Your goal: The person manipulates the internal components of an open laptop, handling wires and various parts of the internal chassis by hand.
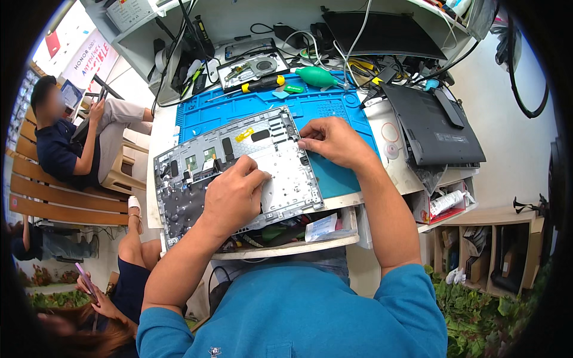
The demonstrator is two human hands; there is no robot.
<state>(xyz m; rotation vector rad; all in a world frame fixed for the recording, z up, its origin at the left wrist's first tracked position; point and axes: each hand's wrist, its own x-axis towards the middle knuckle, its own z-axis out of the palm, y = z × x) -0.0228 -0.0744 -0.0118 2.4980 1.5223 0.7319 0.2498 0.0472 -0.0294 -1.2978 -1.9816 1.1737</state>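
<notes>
A silver laptop chassis (287, 190) lies with its inner side up, partly on the blue repair mat (358, 128) and partly over the bench's front edge. My left hand (234, 194) is above the middle of the chassis, its fingers pinched together near the bare metal plate. Whatever those fingertips may hold is too small to make out. At the upper right corner of the chassis, my right hand (337, 142) grips the edge between thumb and fingers. A yellow and black screwdriver (262, 84) rests behind, on the mat.
A dark laptop (439, 128) stands at the right. Behind the mat are a green air blower (315, 76), an opened device with a fan (253, 68) and tangled cables. An open drawer (286, 246) of tools sits beneath the chassis. People sit at the left (77, 134).
</notes>
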